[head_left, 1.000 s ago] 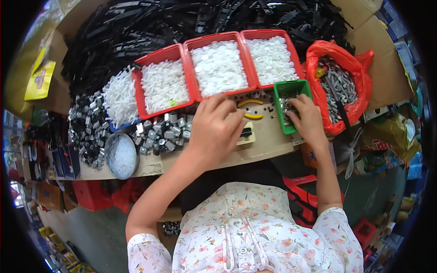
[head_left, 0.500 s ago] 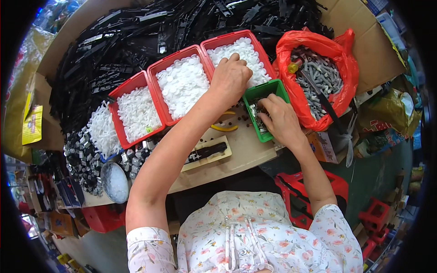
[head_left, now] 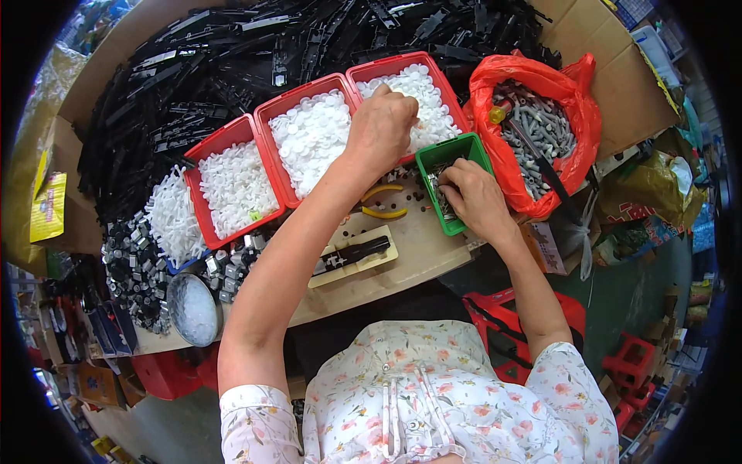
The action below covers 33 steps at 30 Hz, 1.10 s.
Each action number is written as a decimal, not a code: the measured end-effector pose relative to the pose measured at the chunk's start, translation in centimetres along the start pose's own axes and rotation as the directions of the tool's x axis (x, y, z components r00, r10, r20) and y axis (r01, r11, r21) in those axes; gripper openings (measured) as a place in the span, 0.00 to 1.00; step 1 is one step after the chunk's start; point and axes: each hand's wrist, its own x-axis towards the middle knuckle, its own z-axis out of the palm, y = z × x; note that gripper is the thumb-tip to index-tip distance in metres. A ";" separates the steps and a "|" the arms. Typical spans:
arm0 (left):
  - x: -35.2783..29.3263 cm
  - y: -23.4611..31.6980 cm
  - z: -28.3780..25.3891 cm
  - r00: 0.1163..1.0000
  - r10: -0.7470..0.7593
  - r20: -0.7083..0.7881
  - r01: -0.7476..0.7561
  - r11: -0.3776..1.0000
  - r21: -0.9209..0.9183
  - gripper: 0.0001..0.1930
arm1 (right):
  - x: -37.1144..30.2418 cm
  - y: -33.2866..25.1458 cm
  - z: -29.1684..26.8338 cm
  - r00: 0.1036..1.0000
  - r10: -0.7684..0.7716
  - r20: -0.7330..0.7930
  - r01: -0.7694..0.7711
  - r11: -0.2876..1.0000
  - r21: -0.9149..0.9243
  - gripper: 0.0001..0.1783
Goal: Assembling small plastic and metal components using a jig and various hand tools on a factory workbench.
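The left hand point(head_left: 382, 127) is at the upper centre of the frame, fingers bent down over the white discs point(head_left: 420, 91) in the rightmost red tray point(head_left: 448, 87); its fingertips are hidden, so I cannot tell whether it grips one. Just right of centre, the right hand point(head_left: 475, 199) reaches into a green bin point(head_left: 461, 146), its fingers partly curled among small metal pieces point(head_left: 439, 179); whether it has hold of any cannot be told. The bin stands on the desk point(head_left: 433, 254) between that tray and a red plastic bag point(head_left: 485, 87) of grey parts point(head_left: 545, 127) at the upper right. Below the left hand lie yellow curved handles point(head_left: 384, 213) and a cream tray point(head_left: 360, 269) bearing a black part point(head_left: 352, 256). A heap of black strips point(head_left: 201, 85) fills the upper left.
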 end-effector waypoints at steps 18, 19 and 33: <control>-7.7 5.9 -6.5 0.628 -0.728 0.274 0.607 0.238 -0.758 0.07 | -0.2 0.2 0.4 0.991 0.081 -0.111 -0.062 0.984 0.165 0.03; -8.6 6.0 -6.4 0.621 -0.731 0.283 0.590 0.198 -0.783 0.07 | -0.4 0.3 0.2 0.987 0.088 -0.132 -0.065 0.984 0.167 0.03; -12.0 9.2 -5.9 0.558 -0.772 0.305 0.548 0.066 -0.834 0.05 | -1.4 -8.0 0.1 0.988 0.060 -0.142 0.062 0.692 0.719 0.06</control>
